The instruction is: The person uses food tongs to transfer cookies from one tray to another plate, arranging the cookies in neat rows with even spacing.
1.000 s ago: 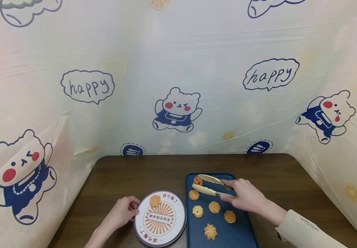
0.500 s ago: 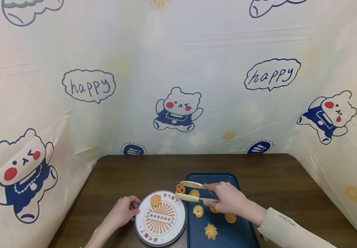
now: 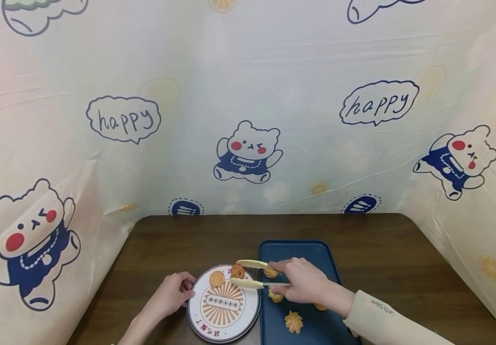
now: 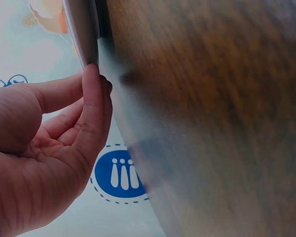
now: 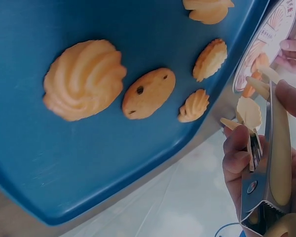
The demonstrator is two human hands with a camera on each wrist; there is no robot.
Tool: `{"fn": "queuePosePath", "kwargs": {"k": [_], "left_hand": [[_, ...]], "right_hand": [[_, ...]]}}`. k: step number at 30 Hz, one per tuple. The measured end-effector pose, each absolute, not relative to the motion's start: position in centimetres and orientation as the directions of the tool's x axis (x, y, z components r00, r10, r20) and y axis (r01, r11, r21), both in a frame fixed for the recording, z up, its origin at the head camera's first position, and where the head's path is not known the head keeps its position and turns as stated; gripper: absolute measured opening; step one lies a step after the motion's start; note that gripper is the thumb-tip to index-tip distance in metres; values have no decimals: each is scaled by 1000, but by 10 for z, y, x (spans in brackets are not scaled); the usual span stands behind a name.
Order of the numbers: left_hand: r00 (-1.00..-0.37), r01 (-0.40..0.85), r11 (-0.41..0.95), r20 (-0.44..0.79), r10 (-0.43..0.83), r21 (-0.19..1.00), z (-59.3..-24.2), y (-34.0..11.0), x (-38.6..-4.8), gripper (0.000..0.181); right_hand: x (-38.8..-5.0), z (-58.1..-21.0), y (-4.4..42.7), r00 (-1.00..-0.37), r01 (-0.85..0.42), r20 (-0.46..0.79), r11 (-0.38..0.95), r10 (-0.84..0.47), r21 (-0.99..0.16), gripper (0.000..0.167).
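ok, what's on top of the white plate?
One swirl cookie rests on the white plate. A darker cookie is between the tongs over it, contact unclear. Plate surface beneath those two is hidden.

In the head view, a brown wooden tabletop (image 3: 187, 244) offers a bare strip along its far edge, backed by pale printed cloth (image 3: 179, 158). The left hand (image 3: 174, 294) blocks the left rim of a round white plate (image 3: 219, 318); the plate's lower half lies open from above. At its upper right, cream-tipped metal tongs (image 3: 250, 283) bar the way, with the right hand (image 3: 303, 281) behind them. The plate sits close beside a blue rectangular tray (image 3: 295, 250), leaving scarcely any passage between. The tray's upper end is open; the right sleeve (image 3: 381, 318) crosses the lower right.
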State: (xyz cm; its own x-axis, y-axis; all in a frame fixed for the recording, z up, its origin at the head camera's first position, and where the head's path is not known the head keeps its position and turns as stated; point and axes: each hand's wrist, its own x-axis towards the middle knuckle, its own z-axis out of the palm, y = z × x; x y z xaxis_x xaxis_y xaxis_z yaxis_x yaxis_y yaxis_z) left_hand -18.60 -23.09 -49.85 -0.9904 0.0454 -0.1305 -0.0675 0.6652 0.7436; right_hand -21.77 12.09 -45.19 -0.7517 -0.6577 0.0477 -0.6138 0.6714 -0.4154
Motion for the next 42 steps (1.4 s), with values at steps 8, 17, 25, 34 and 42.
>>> {"fn": "queuePosePath", "kwargs": {"k": [8, 17, 25, 34, 42], "left_hand": [[-988, -68, 675, -142, 55, 735, -499, -230, -186, 17], [-991, -55, 663, -123, 56, 747, -498, -230, -186, 17], [-990, -60, 667, -131, 57, 742, -497, -230, -186, 17], [-988, -71, 676, -144, 53, 733, -499, -232, -187, 18], [-991, -59, 656, -122, 51, 753, -502, -233, -187, 18]], "right_hand": [[-216, -461, 113, -757, -597, 7, 686, -654, -415, 54], [-214, -462, 111, -745, -618, 20, 680, -667, -394, 53], [-213, -460, 109, -756, -606, 3, 699, -655, -380, 55], [-213, -461, 109, -749, -620, 18, 691, -662, -370, 54], [-213, -461, 107, -757, -613, 8, 706, -653, -354, 56]]}}
